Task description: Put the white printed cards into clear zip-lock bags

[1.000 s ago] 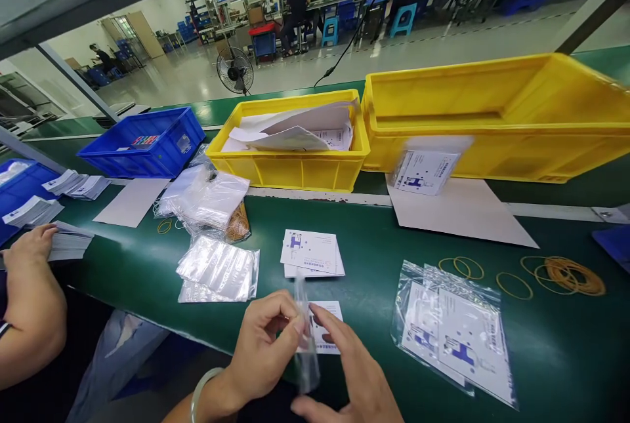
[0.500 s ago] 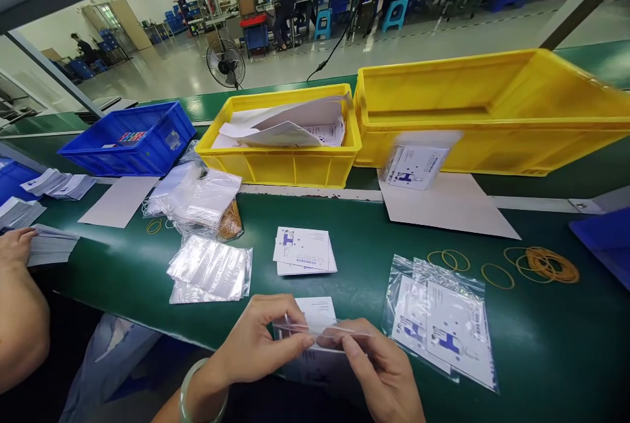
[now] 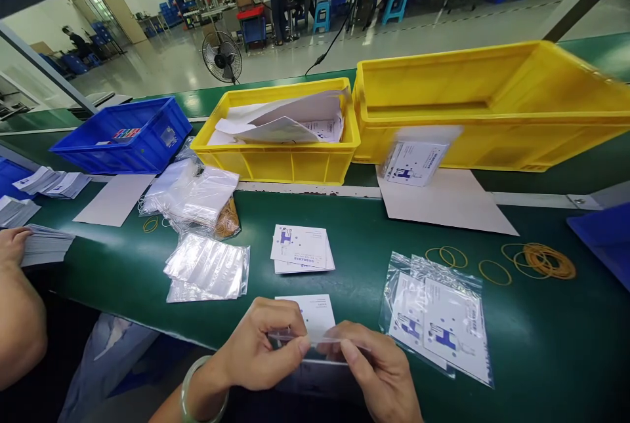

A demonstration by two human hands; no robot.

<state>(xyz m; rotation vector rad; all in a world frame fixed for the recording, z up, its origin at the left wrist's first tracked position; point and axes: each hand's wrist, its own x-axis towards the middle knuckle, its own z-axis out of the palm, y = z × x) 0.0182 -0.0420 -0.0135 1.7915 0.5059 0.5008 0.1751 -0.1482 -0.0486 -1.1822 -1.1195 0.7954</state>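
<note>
My left hand [image 3: 266, 347], with a pale bangle at the wrist, pinches the upper edge of a clear plastic bag [image 3: 322, 342]. My right hand [image 3: 377, 367] grips the same edge from the other side. The bag's lower part hangs in shadow, so its contents cannot be made out. Just beyond my fingers lies a white printed leaflet [image 3: 317, 311], partly covered by my hands. Farther back rests a small stack of leaflets [image 3: 300, 244] with blue print. Bagged leaflets [image 3: 450, 331] overlap to the right, and flat clear bags [image 3: 207, 269] are piled to the left.
Rubber bands [image 3: 548, 260] lie at the right. Along the back stand a blue bin [image 3: 147, 154], a yellow bin holding papers [image 3: 280, 164] and a larger yellow bin [image 3: 492, 141]. At far left, a co-worker's hand [image 3: 12, 246] touches a paper stack [image 3: 49, 246].
The bag's upper edge has come down slightly and tilted, its two sides now closer together between my fingers. Both hands keep their grip. The whole view has shifted a little.
</note>
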